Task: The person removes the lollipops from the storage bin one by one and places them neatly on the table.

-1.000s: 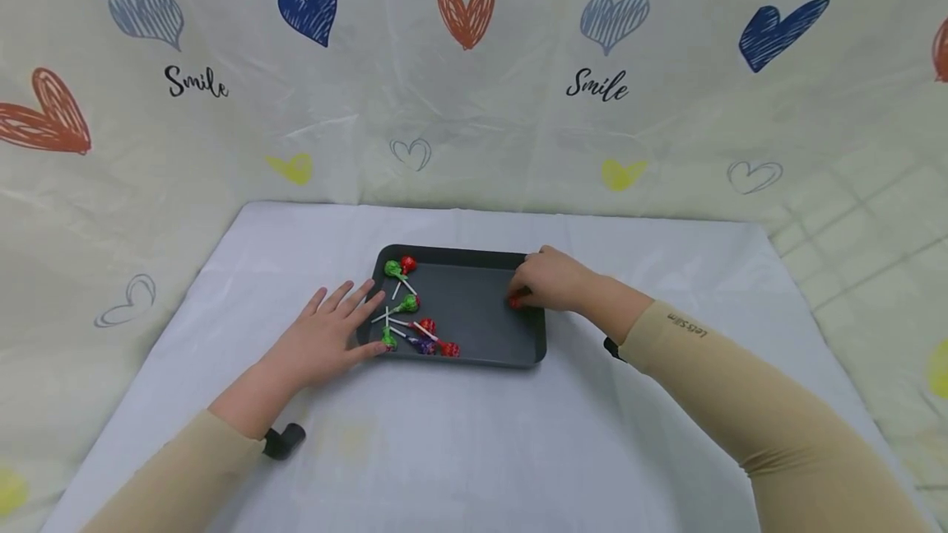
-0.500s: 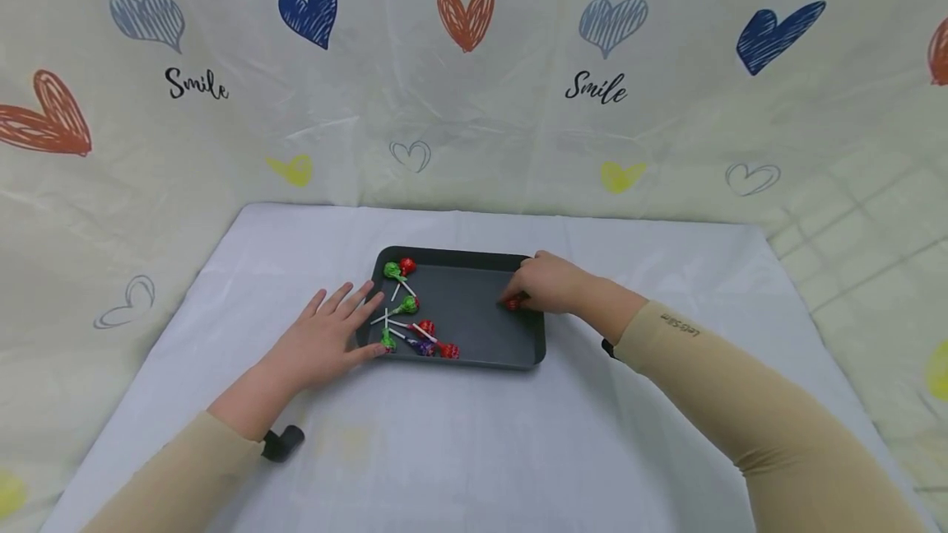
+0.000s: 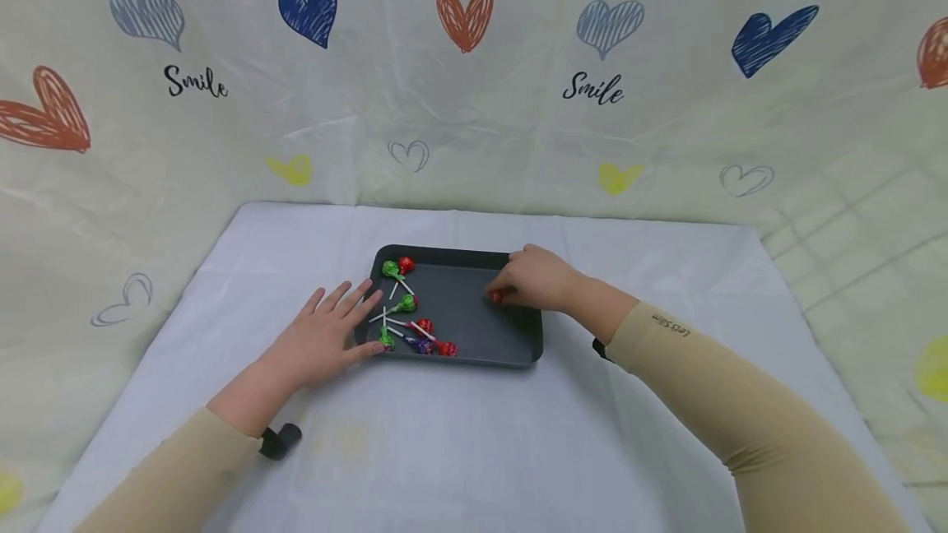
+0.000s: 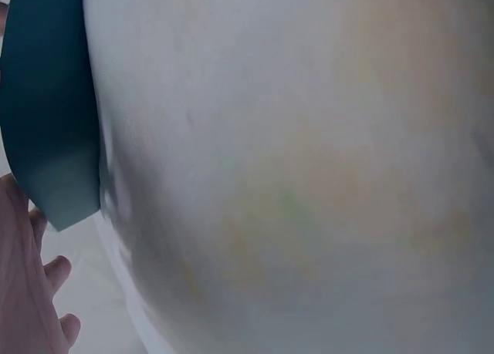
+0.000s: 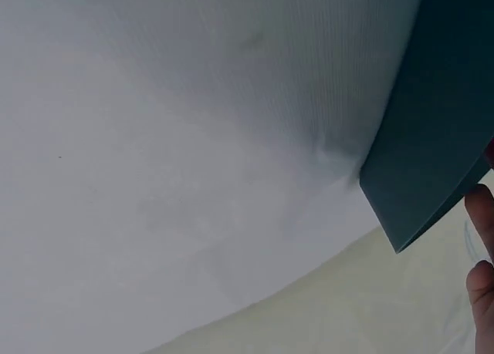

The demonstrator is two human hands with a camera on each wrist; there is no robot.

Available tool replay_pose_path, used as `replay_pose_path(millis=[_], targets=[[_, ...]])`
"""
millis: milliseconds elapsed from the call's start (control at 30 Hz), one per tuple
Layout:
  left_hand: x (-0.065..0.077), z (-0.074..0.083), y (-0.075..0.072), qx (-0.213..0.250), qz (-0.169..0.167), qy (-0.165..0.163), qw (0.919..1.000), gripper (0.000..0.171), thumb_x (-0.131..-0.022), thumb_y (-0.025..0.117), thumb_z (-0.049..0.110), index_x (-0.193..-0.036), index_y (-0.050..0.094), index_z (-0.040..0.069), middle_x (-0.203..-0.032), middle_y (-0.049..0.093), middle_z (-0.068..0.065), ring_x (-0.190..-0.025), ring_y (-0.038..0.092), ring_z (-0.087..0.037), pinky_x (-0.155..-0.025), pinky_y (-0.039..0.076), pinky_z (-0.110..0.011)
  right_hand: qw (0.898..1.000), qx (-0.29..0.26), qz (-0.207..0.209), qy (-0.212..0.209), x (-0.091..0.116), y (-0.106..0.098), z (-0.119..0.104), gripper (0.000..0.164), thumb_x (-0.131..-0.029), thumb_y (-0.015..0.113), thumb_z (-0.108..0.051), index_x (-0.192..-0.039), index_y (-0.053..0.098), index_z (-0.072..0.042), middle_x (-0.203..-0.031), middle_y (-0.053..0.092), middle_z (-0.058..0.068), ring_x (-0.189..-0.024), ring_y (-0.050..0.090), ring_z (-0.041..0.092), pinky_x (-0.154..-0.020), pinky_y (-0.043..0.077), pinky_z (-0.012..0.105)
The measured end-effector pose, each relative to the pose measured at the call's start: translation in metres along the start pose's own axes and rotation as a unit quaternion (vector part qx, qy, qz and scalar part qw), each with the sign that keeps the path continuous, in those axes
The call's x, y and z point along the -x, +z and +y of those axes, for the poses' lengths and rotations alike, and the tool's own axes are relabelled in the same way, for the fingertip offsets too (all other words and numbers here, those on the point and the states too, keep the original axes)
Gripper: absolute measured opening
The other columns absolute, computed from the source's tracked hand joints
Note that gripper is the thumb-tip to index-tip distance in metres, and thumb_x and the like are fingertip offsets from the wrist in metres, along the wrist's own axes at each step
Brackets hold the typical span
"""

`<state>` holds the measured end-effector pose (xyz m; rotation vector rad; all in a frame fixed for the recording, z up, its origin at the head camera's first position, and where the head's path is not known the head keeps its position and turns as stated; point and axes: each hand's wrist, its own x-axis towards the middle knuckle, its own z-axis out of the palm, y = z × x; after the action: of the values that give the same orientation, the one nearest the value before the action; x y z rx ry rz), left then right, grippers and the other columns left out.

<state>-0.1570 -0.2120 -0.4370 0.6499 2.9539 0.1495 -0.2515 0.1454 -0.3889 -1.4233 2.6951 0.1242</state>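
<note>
In the head view, my left hand point(image 3: 318, 344) lies with fingers spread against the left side of a dark grey baking tray point(image 3: 467, 286). My right hand point(image 3: 546, 280) reaches over the tray's right part and pinches a red-wrapped lollipop point(image 3: 495, 297); its stick is hidden by the fingers. At the tray's left end lie several other lollipops: a green one point(image 3: 390, 269) beside a red one point(image 3: 406, 264) at the back, another green one point(image 3: 407, 303) in the middle, and a purple one point(image 3: 424, 346) near the front. The left wrist view catches the tray's outer wall point(image 4: 50, 115).
A white cloth point(image 3: 444, 442) covers the table under the tray. Behind it hangs a pale backdrop point(image 3: 511, 122) printed with hearts and "Smile". Black camera mounts, such as the left one point(image 3: 280, 441), sit under each wrist.
My right hand has slid a little to the left inside the tray, taking the red lollipop along. My left hand has stayed at the tray's left side.
</note>
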Motion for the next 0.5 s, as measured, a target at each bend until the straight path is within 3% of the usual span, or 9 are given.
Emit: replay_pose_path(millis=[300, 500], targets=[[-0.002, -0.001, 0.001, -0.003, -0.002, 0.003, 1.0, 0.093, -0.089, 0.038, 0.079, -0.16, 0.019, 0.022, -0.166, 0.012, -0.002, -0.151, 0.012, -0.035, -0.119, 0.006, -0.058, 0.999, -0.047, 0.02, 0.016, 0.004, -0.009, 0.007, 0.032, -0.086, 0.079, -0.026, -0.118, 0.076, -0.021, -0.098, 0.074, -0.011, -0.077, 0.056, 0.013, -0.073, 0.049, 0.032], [-0.002, -0.001, 0.001, -0.003, -0.008, 0.001, 1.0, 0.093, -0.089, 0.039, 0.079, -0.16, 0.019, 0.022, -0.166, 0.013, -0.003, -0.15, 0.013, -0.036, -0.119, 0.005, -0.059, 0.993, -0.094, 0.007, 0.068, 0.009, -0.016, 0.009, 0.032, -0.089, 0.076, -0.03, -0.119, 0.075, -0.023, -0.088, 0.071, -0.013, -0.071, 0.053, 0.01, -0.069, 0.047, 0.029]])
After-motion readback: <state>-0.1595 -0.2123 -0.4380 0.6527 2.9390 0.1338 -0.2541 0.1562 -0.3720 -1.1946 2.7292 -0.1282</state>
